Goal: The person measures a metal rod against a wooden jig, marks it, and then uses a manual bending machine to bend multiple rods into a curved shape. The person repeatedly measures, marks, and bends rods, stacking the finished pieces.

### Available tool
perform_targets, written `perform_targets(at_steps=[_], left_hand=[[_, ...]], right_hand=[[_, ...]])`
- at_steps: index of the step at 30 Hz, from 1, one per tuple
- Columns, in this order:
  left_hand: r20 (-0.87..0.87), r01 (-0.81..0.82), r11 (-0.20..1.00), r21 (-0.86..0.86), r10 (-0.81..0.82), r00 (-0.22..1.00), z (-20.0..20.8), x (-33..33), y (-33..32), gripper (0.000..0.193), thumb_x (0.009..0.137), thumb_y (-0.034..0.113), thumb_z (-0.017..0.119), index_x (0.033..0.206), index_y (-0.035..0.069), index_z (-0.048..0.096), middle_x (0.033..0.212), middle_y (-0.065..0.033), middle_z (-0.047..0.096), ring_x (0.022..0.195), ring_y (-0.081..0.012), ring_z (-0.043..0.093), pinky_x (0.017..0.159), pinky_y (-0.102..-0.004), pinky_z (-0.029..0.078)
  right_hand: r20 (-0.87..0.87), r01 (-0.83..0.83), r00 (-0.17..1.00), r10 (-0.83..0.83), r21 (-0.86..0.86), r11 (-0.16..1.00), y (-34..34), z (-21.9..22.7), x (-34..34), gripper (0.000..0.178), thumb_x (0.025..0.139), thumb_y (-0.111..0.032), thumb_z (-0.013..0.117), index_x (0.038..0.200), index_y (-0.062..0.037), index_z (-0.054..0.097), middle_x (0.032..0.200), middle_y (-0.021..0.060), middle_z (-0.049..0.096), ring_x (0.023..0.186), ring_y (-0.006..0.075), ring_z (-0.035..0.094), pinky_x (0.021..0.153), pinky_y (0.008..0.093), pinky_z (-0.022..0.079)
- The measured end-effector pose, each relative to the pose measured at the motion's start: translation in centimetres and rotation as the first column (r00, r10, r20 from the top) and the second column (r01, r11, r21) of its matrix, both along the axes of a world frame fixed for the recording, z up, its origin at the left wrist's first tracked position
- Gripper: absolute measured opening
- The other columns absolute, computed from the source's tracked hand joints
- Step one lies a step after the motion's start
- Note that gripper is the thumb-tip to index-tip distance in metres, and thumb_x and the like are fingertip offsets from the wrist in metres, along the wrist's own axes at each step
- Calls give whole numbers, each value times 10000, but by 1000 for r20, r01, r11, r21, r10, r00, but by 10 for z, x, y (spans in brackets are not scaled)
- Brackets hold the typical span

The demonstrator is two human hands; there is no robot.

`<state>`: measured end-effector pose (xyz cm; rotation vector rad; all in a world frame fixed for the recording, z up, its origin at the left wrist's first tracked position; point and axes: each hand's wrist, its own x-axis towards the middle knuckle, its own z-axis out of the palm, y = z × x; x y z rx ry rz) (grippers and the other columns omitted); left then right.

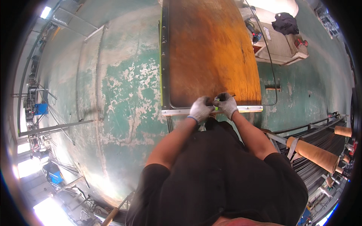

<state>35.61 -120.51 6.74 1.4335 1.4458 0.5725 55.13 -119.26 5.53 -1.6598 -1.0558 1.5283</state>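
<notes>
Both my hands wear whitish work gloves and meet at the near edge of a worn orange-brown table (218, 49). My left hand (201, 108) is closed at a thin dark bent rod (270, 56) whose near side runs along that edge; whether it grips the rod or something smaller is hidden. My right hand (227, 104) is closed around a small yellow-green piece (217, 100), too small to name. The rod has rounded corners and reaches past the table's right side. Along the near edge runs a pale metal strip (250, 109).
A dark rail with round studs (164, 60) borders the table's left side. Beyond its right side stands a beige padded seat (277, 45) with power tools (301, 42) and dark cloth (285, 23). At right, a rack holds long dark rods (320, 137) and a brown roll (313, 153).
</notes>
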Motion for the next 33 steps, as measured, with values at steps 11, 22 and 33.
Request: perform_targets(at_steps=[11, 22, 33], left_hand=[[-124, 206, 970, 131, -190, 974, 0, 16, 19, 724, 790, 254, 830, 1429, 6, 596, 1338, -268, 681, 1303, -404, 628, 1118, -431, 502], [-143, 200, 980, 11, -197, 970, -5, 14, 27, 478, 834, 171, 737, 1288, 28, 693, 1251, -265, 717, 1228, -431, 659, 1056, -471, 531], [-398, 227, 973, 35, -195, 896, 7, 14, 24, 412, 855, 151, 665, 1263, 101, 698, 1221, -188, 725, 1188, -376, 672, 1008, -467, 553]], right_hand=[[-430, 13, 899, -76, -147, 989, -12, -38, -10, 422, 1011, -152, 761, 1359, 49, 631, 1222, 105, 738, 1079, 197, 721, 944, 338, 600], [-348, -126, 937, 21, -281, 951, 10, -31, -9, 392, 982, -174, 804, 1288, 23, 659, 1160, 103, 739, 1017, 190, 726, 881, 329, 608], [-385, -120, 923, -21, -339, 933, 9, -18, -5, 398, 1011, -218, 769, 1307, 19, 649, 1121, 109, 746, 985, 220, 747, 876, 360, 632]])
